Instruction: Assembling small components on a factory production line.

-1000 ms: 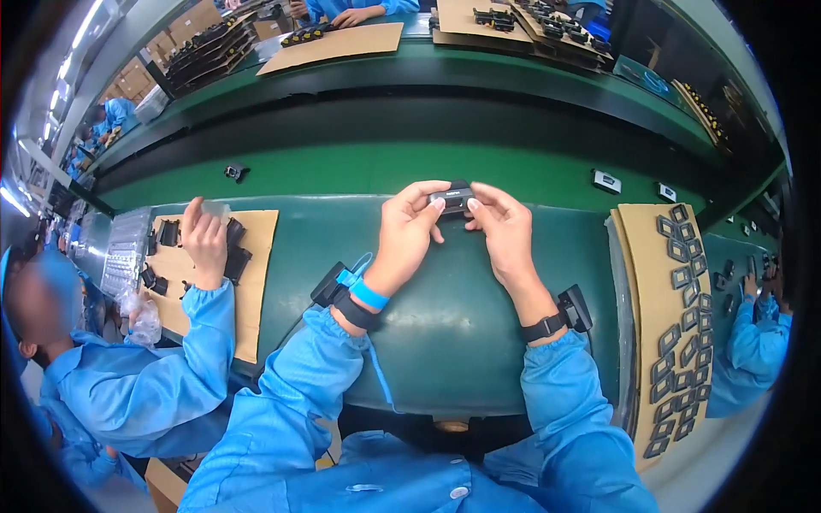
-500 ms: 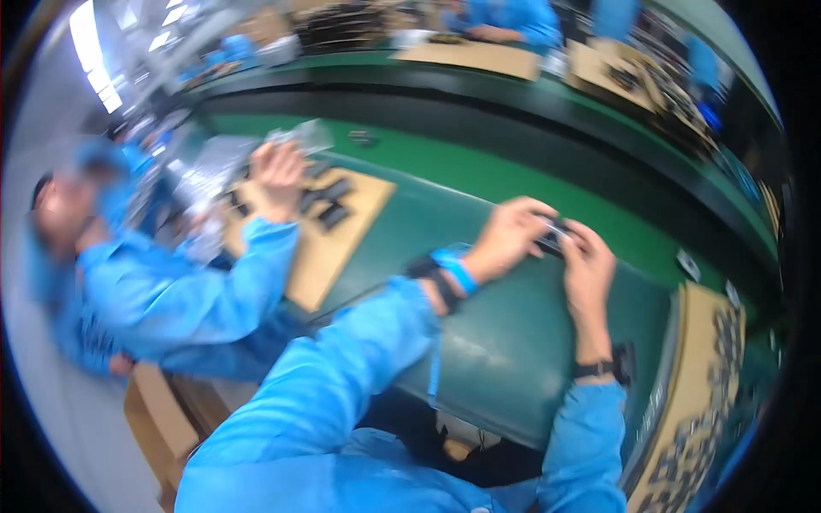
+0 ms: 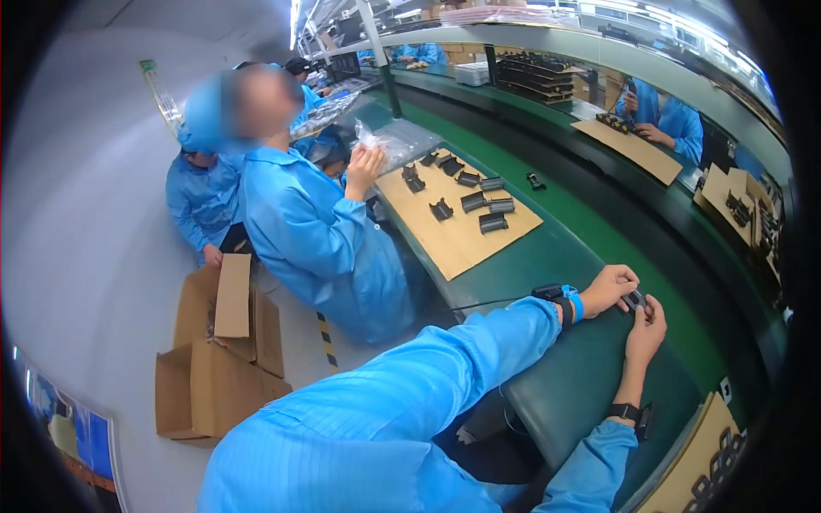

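Over the right part of the green bench (image 3: 547,385), a small dark plastic part (image 3: 634,300) is gripped between my two hands. My left hand (image 3: 605,292) pinches it from the left, fingers closed. On its other side my right hand (image 3: 647,329) has thumb and fingers closed on the near right edge. Fingers cover much of the part, so its full shape is hidden. A blue band (image 3: 574,301) circles my left wrist; a dark strap (image 3: 625,412) is on my right one.
On my left a co-worker in blue (image 3: 316,231) holds up clear plastic (image 3: 366,137). Beside them lies a cardboard sheet (image 3: 457,256) with several black parts. Another sheet (image 3: 684,457) with dark frame-like pieces lies at lower right. Open cartons (image 3: 227,389) stand on the floor.
The view has swung left and up, so my hands and the bench appear farther right, with more of the co-worker and floor showing. Both hands still hold the dark part.
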`<state>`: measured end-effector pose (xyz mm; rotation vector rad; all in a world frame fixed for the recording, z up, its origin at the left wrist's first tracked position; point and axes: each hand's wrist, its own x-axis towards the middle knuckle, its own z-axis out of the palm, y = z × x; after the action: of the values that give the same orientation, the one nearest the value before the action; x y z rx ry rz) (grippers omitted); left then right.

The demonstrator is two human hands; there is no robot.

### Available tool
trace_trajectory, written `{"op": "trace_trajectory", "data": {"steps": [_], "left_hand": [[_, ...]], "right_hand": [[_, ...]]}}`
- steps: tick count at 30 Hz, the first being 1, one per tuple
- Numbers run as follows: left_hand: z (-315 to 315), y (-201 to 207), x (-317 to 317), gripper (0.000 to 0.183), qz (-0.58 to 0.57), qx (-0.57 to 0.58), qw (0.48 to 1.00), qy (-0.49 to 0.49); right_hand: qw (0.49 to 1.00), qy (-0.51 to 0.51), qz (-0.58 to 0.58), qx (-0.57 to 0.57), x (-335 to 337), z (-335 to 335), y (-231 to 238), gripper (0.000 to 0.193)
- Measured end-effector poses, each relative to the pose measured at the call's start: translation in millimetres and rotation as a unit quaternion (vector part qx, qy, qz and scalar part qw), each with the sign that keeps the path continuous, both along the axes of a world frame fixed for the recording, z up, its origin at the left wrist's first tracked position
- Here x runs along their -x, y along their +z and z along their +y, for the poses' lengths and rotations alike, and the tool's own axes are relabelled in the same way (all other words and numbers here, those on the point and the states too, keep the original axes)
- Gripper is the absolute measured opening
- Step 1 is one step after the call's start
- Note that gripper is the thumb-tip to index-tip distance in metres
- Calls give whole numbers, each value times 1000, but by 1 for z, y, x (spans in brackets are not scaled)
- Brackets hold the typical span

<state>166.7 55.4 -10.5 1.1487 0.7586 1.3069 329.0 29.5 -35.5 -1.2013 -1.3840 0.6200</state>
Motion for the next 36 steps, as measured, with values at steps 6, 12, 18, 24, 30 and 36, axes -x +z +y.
{"op": "trace_trajectory", "data": {"steps": [6,12,18,24,30,36], "left_hand": [[-2,-2,-1,12,3,5,1000,8],[2,-1,-5,12,1,0,1000,20],[5,-4,1,17,14,4,999,34],[5,-4,-2,18,21,5,1000,19],[4,-4,-5,14,15,-12,1000,15],[2,-8,-10,13,10,-5,999,51]], "right_hand": [[1000,-3,-19,10,2,0,-1,31],[1000,-11,-12,15,2,-1,4,28],[999,-11,-30,-8,10,-1,7,26],[1000,-17,-12,-2,6,-8,10,28],[999,-37,-9,6,4,-8,8,31],[999,-39,3,-7,-2,-6,2,31]]}}
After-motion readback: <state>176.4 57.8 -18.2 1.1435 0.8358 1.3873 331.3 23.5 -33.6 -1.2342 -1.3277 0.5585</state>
